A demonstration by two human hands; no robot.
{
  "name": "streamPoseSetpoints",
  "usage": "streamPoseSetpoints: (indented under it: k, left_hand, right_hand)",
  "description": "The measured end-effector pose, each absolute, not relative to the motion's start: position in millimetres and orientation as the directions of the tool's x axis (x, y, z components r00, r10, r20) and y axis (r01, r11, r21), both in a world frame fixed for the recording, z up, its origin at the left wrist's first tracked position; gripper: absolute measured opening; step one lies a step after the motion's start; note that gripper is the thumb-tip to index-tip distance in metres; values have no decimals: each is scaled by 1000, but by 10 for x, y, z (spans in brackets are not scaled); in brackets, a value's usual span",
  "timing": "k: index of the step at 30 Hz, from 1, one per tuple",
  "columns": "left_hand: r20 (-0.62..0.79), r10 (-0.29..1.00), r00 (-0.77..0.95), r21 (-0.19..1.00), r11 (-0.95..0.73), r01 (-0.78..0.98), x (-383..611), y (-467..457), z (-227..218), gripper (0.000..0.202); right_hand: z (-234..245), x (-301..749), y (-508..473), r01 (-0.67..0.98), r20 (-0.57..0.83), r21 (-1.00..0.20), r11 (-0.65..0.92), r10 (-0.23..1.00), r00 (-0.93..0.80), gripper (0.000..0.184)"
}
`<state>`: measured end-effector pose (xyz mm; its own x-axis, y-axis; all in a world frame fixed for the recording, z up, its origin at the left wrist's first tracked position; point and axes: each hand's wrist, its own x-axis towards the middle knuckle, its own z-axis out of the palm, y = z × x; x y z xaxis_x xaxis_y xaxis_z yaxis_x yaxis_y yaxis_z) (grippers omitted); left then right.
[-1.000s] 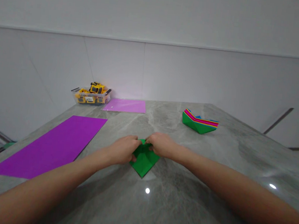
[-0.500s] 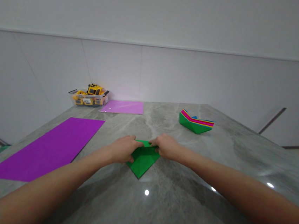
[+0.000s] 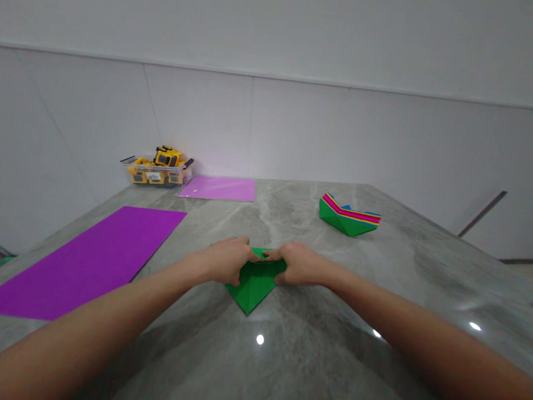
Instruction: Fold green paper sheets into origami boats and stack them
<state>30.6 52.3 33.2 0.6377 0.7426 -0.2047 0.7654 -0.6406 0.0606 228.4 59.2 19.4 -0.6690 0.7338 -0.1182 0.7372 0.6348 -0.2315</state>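
Observation:
A folded sheet of green paper point(image 3: 252, 288) lies on the table in front of me, one corner pointing towards me. My left hand point(image 3: 229, 259) grips its upper left side, fingers bent around the fold. On the upper right side, my right hand point(image 3: 299, 263) pinches the same paper. Both index fingers press close together along the folded top edge. Parts of the paper's sides are hidden under my hands. Farther back on the right stands a folded paper boat point(image 3: 350, 223), green below with pink, yellow and blue bands on top.
To the left lies a large purple sheet point(image 3: 85, 264). A lighter pink-purple sheet point(image 3: 220, 188) lies near the wall, beside a clear plastic box point(image 3: 156, 174) of yellow toy vehicles. The grey marbled table point(image 3: 411, 264) ends at a front edge near me.
My index fingers have drawn closer together along the paper's top edge. Both hands still hold the green paper. The view has shifted slightly.

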Motion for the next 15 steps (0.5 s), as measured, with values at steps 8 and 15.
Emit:
streamPoseSetpoints:
  k: [8, 15]
  left_hand:
    - [-134, 752, 645, 148, -629, 763, 401, 541, 227, 49]
    - [-111, 756, 646, 177, -624, 761, 368, 510, 196, 43]
  right_hand:
    - [126, 2290, 660, 760, -80, -191, 621, 762, -642, 43]
    - [148, 2256, 608, 790, -77, -157, 593, 790, -608, 36]
